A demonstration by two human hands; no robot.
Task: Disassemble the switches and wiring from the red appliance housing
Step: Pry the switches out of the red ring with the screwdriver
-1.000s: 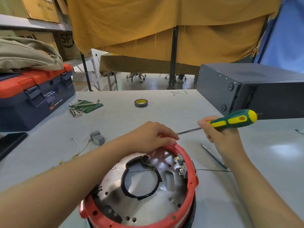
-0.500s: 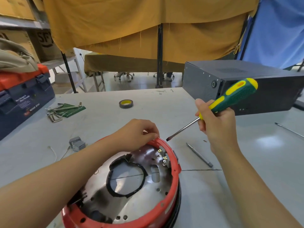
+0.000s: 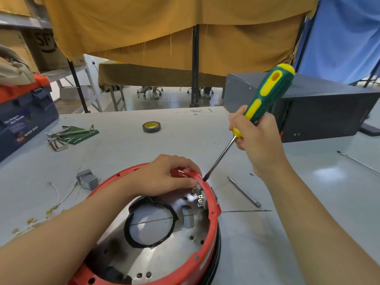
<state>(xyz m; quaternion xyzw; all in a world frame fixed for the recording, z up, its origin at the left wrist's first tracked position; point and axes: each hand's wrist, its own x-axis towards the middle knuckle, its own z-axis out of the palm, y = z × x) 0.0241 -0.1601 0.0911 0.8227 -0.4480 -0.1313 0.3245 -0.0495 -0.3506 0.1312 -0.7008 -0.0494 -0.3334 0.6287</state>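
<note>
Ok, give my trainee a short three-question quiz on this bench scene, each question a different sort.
1. True or false: the right hand grips the screwdriver with its tip at the rim of the red housing.
2. What does the left hand rest on?
A. the toolbox
B. the red housing
C. the black case
3. Fill in: the roll of tape lies on the ____, beyond the housing.

Key:
1. True
2. B; its fingers curl over the rim near the switch terminals.
3. table
</note>
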